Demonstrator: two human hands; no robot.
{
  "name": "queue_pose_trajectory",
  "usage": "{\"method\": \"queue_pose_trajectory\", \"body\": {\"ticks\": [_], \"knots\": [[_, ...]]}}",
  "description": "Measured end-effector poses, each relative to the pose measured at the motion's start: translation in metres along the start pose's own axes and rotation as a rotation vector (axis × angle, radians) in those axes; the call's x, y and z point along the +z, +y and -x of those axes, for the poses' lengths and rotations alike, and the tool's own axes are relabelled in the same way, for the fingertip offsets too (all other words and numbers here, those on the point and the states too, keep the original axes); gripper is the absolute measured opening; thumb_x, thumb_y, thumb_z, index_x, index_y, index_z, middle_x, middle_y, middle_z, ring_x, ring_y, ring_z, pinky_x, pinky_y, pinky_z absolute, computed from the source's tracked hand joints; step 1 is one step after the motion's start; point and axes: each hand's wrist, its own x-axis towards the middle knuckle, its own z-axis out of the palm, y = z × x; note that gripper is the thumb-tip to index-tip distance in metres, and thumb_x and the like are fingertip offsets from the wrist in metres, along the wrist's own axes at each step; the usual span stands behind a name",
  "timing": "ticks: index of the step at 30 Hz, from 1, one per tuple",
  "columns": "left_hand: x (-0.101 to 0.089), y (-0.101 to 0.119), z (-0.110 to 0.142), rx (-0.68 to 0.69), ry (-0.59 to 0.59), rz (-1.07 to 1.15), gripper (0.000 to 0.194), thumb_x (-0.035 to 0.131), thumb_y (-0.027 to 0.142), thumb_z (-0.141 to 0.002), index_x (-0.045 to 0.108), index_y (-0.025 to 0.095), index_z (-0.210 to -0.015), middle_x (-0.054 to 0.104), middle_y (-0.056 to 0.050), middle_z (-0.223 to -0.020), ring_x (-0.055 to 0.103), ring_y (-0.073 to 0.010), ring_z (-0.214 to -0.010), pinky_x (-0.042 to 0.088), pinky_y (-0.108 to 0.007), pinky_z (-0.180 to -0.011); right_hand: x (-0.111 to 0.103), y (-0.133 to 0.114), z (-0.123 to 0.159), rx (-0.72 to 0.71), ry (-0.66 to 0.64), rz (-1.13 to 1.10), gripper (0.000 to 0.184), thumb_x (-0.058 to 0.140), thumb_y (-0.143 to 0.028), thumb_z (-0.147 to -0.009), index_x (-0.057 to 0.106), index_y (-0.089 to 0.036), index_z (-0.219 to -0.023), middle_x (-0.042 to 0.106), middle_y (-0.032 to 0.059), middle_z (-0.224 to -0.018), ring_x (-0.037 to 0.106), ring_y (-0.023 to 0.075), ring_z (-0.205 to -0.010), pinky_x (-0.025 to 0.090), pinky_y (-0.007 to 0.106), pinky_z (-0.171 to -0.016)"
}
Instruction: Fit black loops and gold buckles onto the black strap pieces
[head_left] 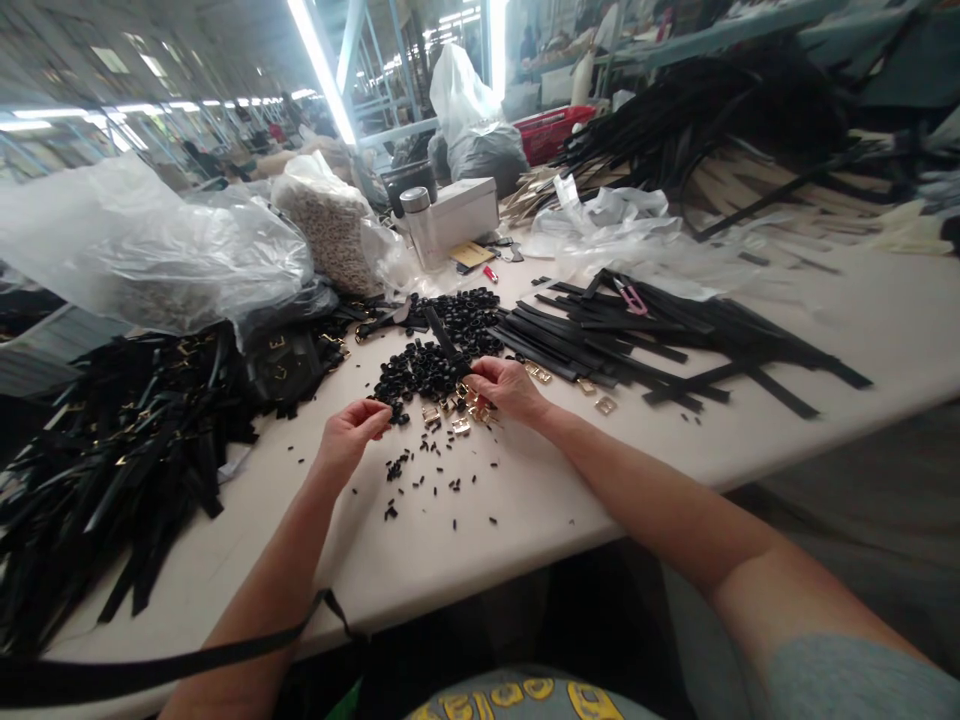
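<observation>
Left edge crops strap pile [161, 425]; any piece in left hand [352, 432] indiscernible

Buckles [460, 426] — shiny metal; straps [637, 326] — smooth, matt; bag [217, 240] glossy plastic.

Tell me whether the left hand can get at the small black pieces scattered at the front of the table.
Probably yes: the left hand is just beside the small black pieces, with tabletop between and nothing visible blocking the way.

Factory wkshop: rows of ceiling lights [321, 70], bagged pts [326, 222] & strap piles [547, 345] on worktbl [525, 500].
</observation>
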Motion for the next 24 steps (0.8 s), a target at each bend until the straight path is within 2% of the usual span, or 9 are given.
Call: {"method": "queue_pose_trajectory", "body": {"ticks": [5, 7, 9, 12, 15, 17, 20, 24], "knots": [[0.005, -0.001, -0.005, 0.319, -0.088, -0.723, 0.019, 0.067, 0.035, -0.074, 0.073, 0.022, -0.086, 0.067, -0.004, -0.083, 0.059, -0.0181, -0.069, 0.045, -0.031, -0.066, 0.004, 0.001, 0.003, 0.011, -0.088, -0.02, 0.016, 0.059, -0.031, -0.082, 0.056, -0.016, -0.078, 0.068, 0.0012, -0.069, 0.06, 0.0093, -0.049, 0.043, 0.018, -0.043], [0.009, 0.001, -0.008, 0.371, -0.113, -0.871, 0.017, 0.063, 0.031, -0.075, 0.074, 0.023, -0.086, 0.067, -0.005, -0.086, 0.06, -0.0204, -0.073, 0.045, -0.033, -0.069, 0.008, 0.001, 0.004, 0.005, -0.11, -0.039, 0.013, 0.059, -0.028, -0.081, 0.057, -0.016, -0.079, 0.068, 0.0016, -0.071, 0.06, 0.0095, -0.049, 0.044, 0.018, -0.042], [0.013, 0.002, -0.009, 0.387, -0.122, -0.899, 0.016, 0.062, 0.029, -0.075, 0.074, 0.023, -0.083, 0.067, -0.006, -0.085, 0.06, -0.0216, -0.075, 0.045, -0.034, -0.071, 0.01, 0.0, 0.006, 0.002, -0.13, -0.066, 0.011, 0.06, -0.027, -0.081, 0.057, -0.016, -0.081, 0.067, 0.0014, -0.07, 0.06, 0.0093, -0.049, 0.045, 0.018, -0.044], [0.017, 0.005, -0.004, 0.29, -0.115, -0.663, 0.017, 0.064, 0.033, -0.074, 0.074, 0.021, -0.079, 0.068, -0.006, -0.079, 0.061, -0.0205, -0.071, 0.047, -0.033, -0.07, 0.014, -0.001, 0.009, -0.003, -0.152, -0.097, 0.013, 0.06, -0.028, -0.082, 0.058, -0.015, -0.082, 0.065, -0.0002, -0.066, 0.059, 0.0086, -0.049, 0.046, 0.018, -0.045], [0.028, 0.008, 0.006, 0.073, -0.107, -0.214, 0.028, 0.066, 0.042, -0.074, 0.073, 0.017, -0.083, 0.068, -0.006, -0.071, 0.062, -0.0182, -0.063, 0.05, -0.031, -0.064, 0.017, 0.0, 0.011, -0.026, -0.159, -0.09, 0.015, 0.062, -0.03, -0.081, 0.058, -0.015, -0.082, 0.063, -0.0016, -0.064, 0.059, 0.0085, -0.049, 0.047, 0.019, -0.046], [0.039, 0.009, 0.013, -0.008, -0.08, 0.051, 0.031, 0.069, 0.043, -0.072, 0.073, 0.015, -0.086, 0.069, -0.005, -0.07, 0.061, -0.016, -0.061, 0.051, -0.029, -0.061, 0.019, 0.002, 0.012, -0.039, -0.18, -0.093, 0.017, 0.061, -0.032, -0.081, 0.059, -0.015, -0.082, 0.063, -0.0012, -0.065, 0.06, 0.0094, -0.05, 0.048, 0.019, -0.046], [0.055, 0.009, 0.019, -0.014, -0.029, 0.287, 0.03, 0.074, 0.039, -0.07, 0.073, 0.015, -0.088, 0.069, -0.004, -0.071, 0.06, -0.0124, -0.059, 0.05, -0.025, -0.058, 0.022, 0.001, 0.014, -0.037, -0.206, -0.112, 0.02, 0.06, -0.034, -0.083, 0.059, -0.015, -0.084, 0.064, -0.0005, -0.066, 0.061, 0.0099, -0.051, 0.049, 0.019, -0.046], [0.066, 0.009, 0.02, 0.004, -0.024, 0.396, 0.029, 0.076, 0.035, -0.069, 0.073, 0.015, -0.09, 0.069, -0.003, -0.071, 0.059, -0.0106, -0.057, 0.05, -0.024, -0.057, 0.024, -0.004, 0.017, -0.011, -0.209, -0.134, 0.02, 0.061, -0.034, -0.082, 0.058, -0.014, -0.083, 0.062, -0.0022, -0.061, 0.059, 0.008, -0.047, 0.048, 0.018, -0.045]]}}
